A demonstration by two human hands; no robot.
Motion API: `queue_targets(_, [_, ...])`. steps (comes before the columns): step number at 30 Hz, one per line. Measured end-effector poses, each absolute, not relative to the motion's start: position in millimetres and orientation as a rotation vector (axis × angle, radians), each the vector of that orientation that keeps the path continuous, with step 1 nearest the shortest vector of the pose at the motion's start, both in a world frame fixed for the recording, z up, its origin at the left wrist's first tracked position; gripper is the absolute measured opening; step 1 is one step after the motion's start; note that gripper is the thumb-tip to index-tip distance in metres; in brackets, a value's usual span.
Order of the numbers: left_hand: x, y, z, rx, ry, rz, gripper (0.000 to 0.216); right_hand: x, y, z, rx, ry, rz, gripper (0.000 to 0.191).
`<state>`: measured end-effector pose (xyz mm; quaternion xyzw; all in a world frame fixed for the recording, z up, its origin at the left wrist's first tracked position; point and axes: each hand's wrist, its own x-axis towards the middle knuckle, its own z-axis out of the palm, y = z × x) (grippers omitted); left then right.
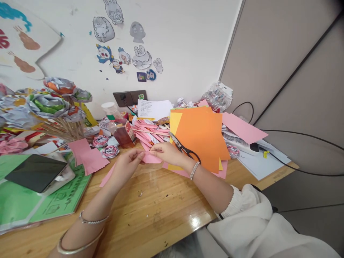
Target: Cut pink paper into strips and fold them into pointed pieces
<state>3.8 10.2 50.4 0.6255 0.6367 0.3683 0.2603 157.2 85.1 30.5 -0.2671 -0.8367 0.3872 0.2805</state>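
Just left of the orange paper stack, the person's left hand and right hand are pinching opposite ends of a thin pink paper strip between fingertips, apparently straightening it for folding, which is calling for an even, gentle pull.

The wooden table is full. At nine o'clock lies a green sheet. At ten lie pink paper squares and small paper roses. At twelve are pink strips and a bottle. At one lies orange paper, and at three white paper.
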Motion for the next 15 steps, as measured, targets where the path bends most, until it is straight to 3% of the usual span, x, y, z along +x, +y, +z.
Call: queue_targets(15, [3,10,43,1.624,1.762,1.061,0.026,154,80,34,-0.783,-2.160,1.143,0.013])
